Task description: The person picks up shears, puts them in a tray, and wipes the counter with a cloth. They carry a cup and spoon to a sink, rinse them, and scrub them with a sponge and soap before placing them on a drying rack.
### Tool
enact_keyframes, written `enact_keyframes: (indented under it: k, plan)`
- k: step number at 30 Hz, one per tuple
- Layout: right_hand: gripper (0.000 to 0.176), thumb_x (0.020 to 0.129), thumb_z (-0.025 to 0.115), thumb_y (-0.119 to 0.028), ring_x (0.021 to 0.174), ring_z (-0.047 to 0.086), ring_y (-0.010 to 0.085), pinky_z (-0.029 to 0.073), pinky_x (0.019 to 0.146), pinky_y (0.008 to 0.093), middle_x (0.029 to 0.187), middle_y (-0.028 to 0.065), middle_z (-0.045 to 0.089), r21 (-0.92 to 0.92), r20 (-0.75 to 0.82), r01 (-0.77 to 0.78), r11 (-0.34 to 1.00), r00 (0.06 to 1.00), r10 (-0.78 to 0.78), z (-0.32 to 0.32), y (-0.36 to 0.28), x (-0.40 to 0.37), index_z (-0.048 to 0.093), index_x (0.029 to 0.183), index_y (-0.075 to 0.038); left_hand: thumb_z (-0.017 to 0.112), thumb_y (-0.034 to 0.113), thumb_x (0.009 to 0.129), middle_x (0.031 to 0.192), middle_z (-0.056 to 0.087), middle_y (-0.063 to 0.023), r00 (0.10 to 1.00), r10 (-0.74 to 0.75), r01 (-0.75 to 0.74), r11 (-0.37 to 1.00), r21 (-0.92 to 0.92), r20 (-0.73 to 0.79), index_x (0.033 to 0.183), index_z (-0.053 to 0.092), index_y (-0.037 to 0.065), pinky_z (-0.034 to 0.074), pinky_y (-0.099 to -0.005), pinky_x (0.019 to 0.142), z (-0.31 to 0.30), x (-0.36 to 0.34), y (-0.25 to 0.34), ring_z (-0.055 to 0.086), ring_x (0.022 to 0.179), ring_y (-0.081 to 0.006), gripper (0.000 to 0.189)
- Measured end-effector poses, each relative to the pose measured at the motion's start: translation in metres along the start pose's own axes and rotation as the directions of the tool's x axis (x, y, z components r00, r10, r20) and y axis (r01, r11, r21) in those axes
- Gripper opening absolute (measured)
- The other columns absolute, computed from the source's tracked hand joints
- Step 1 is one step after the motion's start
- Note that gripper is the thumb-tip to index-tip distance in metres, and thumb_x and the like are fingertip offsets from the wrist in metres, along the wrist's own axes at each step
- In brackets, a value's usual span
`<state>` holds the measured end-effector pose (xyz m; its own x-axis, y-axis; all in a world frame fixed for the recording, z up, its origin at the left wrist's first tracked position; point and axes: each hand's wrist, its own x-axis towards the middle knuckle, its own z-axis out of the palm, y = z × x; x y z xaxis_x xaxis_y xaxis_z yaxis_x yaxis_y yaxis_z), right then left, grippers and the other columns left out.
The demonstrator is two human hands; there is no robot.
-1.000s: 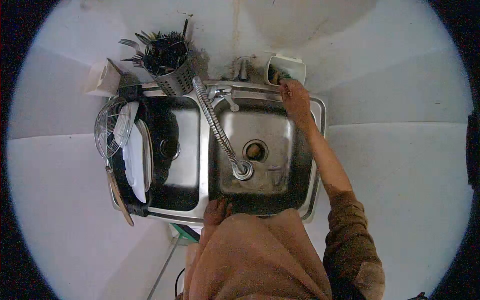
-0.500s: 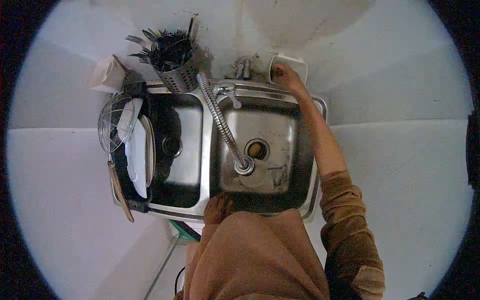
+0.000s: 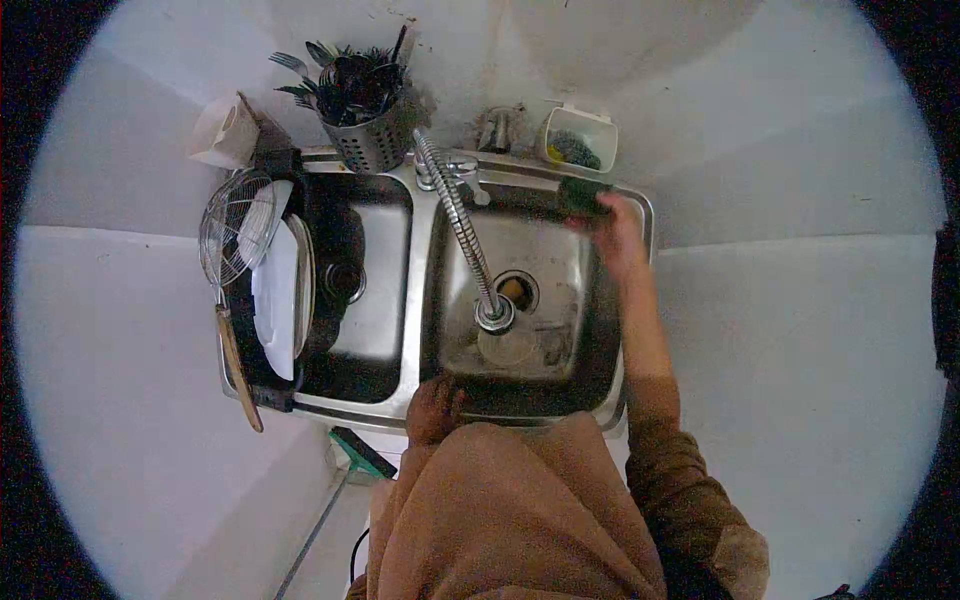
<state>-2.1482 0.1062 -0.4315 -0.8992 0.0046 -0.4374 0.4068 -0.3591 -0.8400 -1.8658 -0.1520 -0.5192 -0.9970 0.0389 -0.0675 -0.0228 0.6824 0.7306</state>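
My right hand (image 3: 620, 238) closed its fingers on a dark green pad (image 3: 582, 196), a scourer by its look, at the back right corner of the right basin (image 3: 548, 245). The hand was blurred, and I could not make out each fingertip. My left hand (image 3: 435, 408) rested at the sink's front edge, low and in shadow; whether its fingers stood apart or together, I could not tell.

Just behind the pad stood a white caddy (image 3: 610, 137), a greyish scourer (image 3: 574, 148) and a bit of yellow inside it. Such a pad, in my judgement, was best gripped across its middle, lifted clear of the caddy's rim and kept over the basin, where any drips would fall on steel; a loose pinch at one edge risked a drop.

Farther in, the coiled metal hose (image 3: 460, 222) curved down to its spray head (image 3: 495, 315), near a drain (image 3: 518, 291) with something brownish in it (scraps, perhaps). Beyond, a perforated holder (image 3: 372, 147) bristled with forks and other cutlery (image 3: 355, 88), while white plates (image 3: 275, 305) leaned on edge in the left basin (image 3: 382, 265), beside a wire skimmer (image 3: 235, 228).

No brand, label or writing was legible anywhere around me.
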Motion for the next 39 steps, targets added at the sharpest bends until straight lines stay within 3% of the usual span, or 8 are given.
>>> enact_keyframes:
  k: [7,18,21,27,30,33,36,39]
  plan:
    - [0.047,0.079,0.051,-0.022,0.104,0.053,0.0337,0.043,0.088,0.0559,0.112,0.0212,0.053,0.636,0.366,-0.552,0.540,0.831,0.419,-0.004,0.148,-0.099,0.042,0.119,0.002,0.063,0.019,0.077,0.090,0.058,-0.0153,0.988,0.110,-0.106,0.993,0.045,-0.106,0.095,0.057,0.003,0.048,-0.0405,0.069,-0.001,-0.003,-0.003,0.057,0.081,-0.0338,0.025]
    - [0.022,0.092,0.044,-0.027,0.067,0.057,0.0166,0.039,0.042,0.0237,0.086,0.0040,0.060,0.287,0.023,-0.578,0.764,0.801,0.598,-0.007,0.225,-0.099,0.049,0.108,-0.013,0.061,0.017,0.079,0.090,0.057,-0.0139,0.995,0.085,-0.082,0.995,0.061,-0.047,0.095,0.055,0.002,0.048,-0.0398,0.071,0.008,-0.008,-0.009,0.057,0.081,-0.0329,0.022]
    - [0.029,0.092,0.042,-0.032,0.078,0.057,0.0198,0.044,0.050,0.0306,0.096,0.0053,0.058,-0.124,-0.082,-0.502,0.856,0.865,0.495,-0.096,0.327,-0.069,0.047,0.114,-0.013,0.061,0.016,0.079,0.090,0.057,-0.0138,0.995,0.097,-0.095,0.994,0.055,-0.023,0.093,0.055,0.002,0.047,-0.0399,0.070,0.002,-0.006,-0.007,0.056,0.081,-0.0326,0.021]
    - [0.043,0.092,0.035,-0.041,0.103,0.048,0.0285,0.044,0.075,0.0526,0.119,0.0072,0.045,-0.080,-0.418,-0.533,0.842,0.785,0.457,-0.062,0.311,-0.072,0.041,0.123,-0.012,0.060,0.016,0.080,0.087,0.055,-0.0141,0.993,0.113,-0.111,0.993,0.038,-0.042,0.090,0.054,0.003,0.046,-0.0403,0.069,0.005,-0.008,-0.011,0.055,0.080,-0.0329,0.018]
    - [0.038,0.091,0.041,-0.036,0.096,0.052,0.0264,0.046,0.075,0.0489,0.113,0.0097,0.050,-0.130,-0.172,-0.413,0.901,0.905,0.389,-0.161,0.411,-0.043,0.043,0.121,-0.013,0.060,0.017,0.080,0.087,0.055,-0.0140,0.998,0.068,-0.068,0.997,0.037,-0.002,0.090,0.054,0.003,0.046,-0.0405,0.070,0.004,-0.009,-0.008,0.055,0.080,-0.0328,0.019]
    - [0.033,0.089,0.046,-0.027,0.083,0.056,0.0223,0.050,0.066,0.0400,0.102,0.0106,0.056,0.264,0.013,-0.439,0.859,0.892,0.452,-0.031,0.255,-0.097,0.046,0.119,-0.015,0.060,0.018,0.080,0.089,0.055,-0.0137,0.999,0.041,-0.043,0.998,0.054,0.031,0.091,0.055,0.003,0.046,-0.0398,0.071,0.001,-0.008,-0.006,0.055,0.081,-0.0322,0.020]
    - [0.026,0.086,0.051,-0.019,0.072,0.056,0.0193,0.049,0.056,0.0315,0.084,0.0080,0.059,0.048,0.347,-0.298,0.953,0.900,0.264,-0.029,0.233,-0.104,0.050,0.112,-0.012,0.060,0.018,0.080,0.092,0.056,-0.0135,0.999,0.044,-0.044,0.997,0.060,0.013,0.092,0.055,0.003,0.047,-0.0389,0.073,0.003,-0.009,-0.009,0.056,0.084,-0.0316,0.021]
    - [0.023,0.085,0.052,-0.019,0.065,0.055,0.0191,0.046,0.049,0.0312,0.076,0.0050,0.057,0.155,0.034,-0.377,0.913,0.926,0.377,-0.052,0.276,-0.086,0.052,0.106,-0.008,0.060,0.018,0.080,0.093,0.056,-0.0137,0.999,0.047,-0.047,0.997,0.069,0.012,0.093,0.056,0.002,0.047,-0.0384,0.075,0.008,-0.010,-0.012,0.056,0.085,-0.0313,0.021]
